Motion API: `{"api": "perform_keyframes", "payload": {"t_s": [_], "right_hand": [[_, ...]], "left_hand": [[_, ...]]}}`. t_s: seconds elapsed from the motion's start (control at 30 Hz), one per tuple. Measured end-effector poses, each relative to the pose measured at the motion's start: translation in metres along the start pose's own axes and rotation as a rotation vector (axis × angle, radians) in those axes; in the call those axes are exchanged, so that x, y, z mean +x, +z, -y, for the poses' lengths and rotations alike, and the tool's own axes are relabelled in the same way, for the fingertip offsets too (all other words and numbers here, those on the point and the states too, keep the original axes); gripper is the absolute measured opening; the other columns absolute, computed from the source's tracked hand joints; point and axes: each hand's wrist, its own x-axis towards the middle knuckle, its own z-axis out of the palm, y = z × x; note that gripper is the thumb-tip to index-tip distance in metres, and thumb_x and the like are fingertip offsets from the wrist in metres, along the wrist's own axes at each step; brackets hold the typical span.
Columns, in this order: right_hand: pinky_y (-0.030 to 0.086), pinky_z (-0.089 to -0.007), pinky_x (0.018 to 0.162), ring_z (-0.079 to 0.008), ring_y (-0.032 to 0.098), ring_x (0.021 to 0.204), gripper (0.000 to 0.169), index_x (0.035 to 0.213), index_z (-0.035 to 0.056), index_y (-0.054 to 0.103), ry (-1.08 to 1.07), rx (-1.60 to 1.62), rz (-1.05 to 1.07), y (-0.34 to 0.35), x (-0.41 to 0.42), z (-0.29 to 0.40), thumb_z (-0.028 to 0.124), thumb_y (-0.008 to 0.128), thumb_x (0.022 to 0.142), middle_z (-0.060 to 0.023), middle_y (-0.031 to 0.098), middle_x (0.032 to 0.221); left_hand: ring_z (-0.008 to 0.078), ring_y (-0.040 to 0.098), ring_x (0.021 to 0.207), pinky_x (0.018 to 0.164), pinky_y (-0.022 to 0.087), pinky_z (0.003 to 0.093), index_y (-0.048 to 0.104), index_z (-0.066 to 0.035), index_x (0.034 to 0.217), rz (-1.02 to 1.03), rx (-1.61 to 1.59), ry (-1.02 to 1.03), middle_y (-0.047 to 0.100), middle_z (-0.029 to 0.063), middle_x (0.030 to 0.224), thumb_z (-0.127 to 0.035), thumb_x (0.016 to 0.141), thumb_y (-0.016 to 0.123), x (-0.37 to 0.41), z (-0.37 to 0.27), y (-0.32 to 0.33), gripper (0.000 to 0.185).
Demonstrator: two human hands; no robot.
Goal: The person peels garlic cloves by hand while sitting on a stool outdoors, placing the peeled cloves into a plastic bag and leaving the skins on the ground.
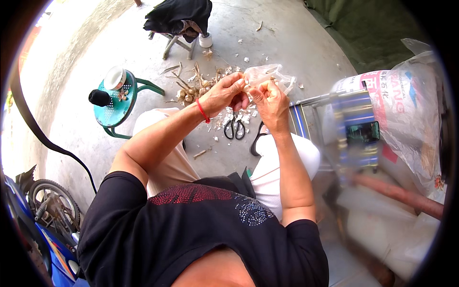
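My left hand (pixel 229 91), with a red cord around its wrist, pinches a small pale piece, perhaps garlic, at its fingertips. Close by on the right, the thumb and fingers of my right hand (pixel 270 104) are drawn together; whether anything is between them is unclear. A thin clear plastic bag (pixel 267 73) shows just beyond both hands, and contact with it cannot be made out. Garlic bulbs with dry stalks (pixel 192 91) lie heaped on the concrete floor past my left wrist. Below the hands, black-handled scissors (pixel 239 131) rest among scattered garlic skins (pixel 247 116).
Left stands a green stool (pixel 123 116) bearing a white bowl (pixel 115 78), a dark object (pixel 99 98) and loose cloves. Ahead, black cloth (pixel 179 18) covers a folding stool. At right are a striped folding seat (pixel 353 104), a phone (pixel 363 132) and a printed sack (pixel 391 89). A motorbike (pixel 53 215) is at lower left.
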Motion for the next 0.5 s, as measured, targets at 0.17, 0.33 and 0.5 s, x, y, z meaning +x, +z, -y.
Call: {"api": "perform_keyframes", "payload": {"t_s": [0.17,0.33,0.5], "right_hand": [[0.044,-0.0346,0.054,-0.0236,0.056,0.056,0.047,0.071,0.0023,0.054,-0.109,0.06,0.04,0.002,0.0,0.001,0.048,0.059,0.077,-0.0067,0.057,0.056],[0.042,-0.0351,0.055,-0.0265,0.055,0.056,0.029,0.073,0.0041,0.053,-0.23,0.033,0.033,0.017,0.014,0.02,0.032,0.058,0.082,-0.0078,0.058,0.059],[0.046,-0.0338,0.054,-0.0224,0.059,0.057,0.026,0.079,0.0006,0.054,0.042,0.145,0.015,0.015,-0.015,0.012,0.025,0.05,0.088,-0.0138,0.059,0.068]], "left_hand": [[0.0055,0.041,0.049,0.044,0.029,0.0171,0.044,-0.011,0.094,0.031,-0.149,-0.026,0.05,0.0021,0.064,-0.027,0.092,0.042,0.005,0.007,0.01,0.016],[0.0053,0.04,0.05,0.042,0.026,0.018,0.046,-0.011,0.092,-0.003,-0.193,0.019,0.047,-0.0001,0.062,-0.022,0.09,0.046,-0.002,-0.01,-0.005,0.011],[0.0051,0.034,0.046,0.038,0.023,0.0206,0.044,-0.015,0.083,-0.047,-0.306,-0.048,0.038,-0.0044,0.058,-0.021,0.087,0.049,0.008,0.027,0.015,0.009]]}}
